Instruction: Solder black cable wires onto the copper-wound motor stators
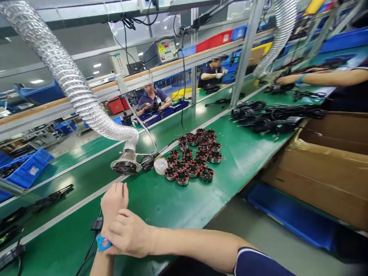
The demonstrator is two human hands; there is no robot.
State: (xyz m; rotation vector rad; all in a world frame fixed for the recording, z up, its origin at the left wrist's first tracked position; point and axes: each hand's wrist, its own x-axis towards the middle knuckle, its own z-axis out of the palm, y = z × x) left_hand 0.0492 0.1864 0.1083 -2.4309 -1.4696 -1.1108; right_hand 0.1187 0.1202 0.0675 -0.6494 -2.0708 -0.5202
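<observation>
My left hand (114, 201) is raised over the green bench (161, 203), its fingers curled; whether they enclose anything is hidden. A blue wristband (102, 243) circles the left wrist. Across that wrist lies my right hand (130, 234), its fingers wrapped round it beside the band. Beyond the hands, several round motor stators (192, 169) with red and black windings stand grouped on the bench. A roll of clear tape (160, 166) sits at their left edge. Neither hand touches the stators or the tape.
A silver duct (86, 96) ends in a round hood (125, 165) above the bench. Black cable bundles (267, 115) lie at the right, near a cardboard box (319, 176). Another person's arm (330, 78) reaches in at the right. Two people work across the line. Black cables lie at left.
</observation>
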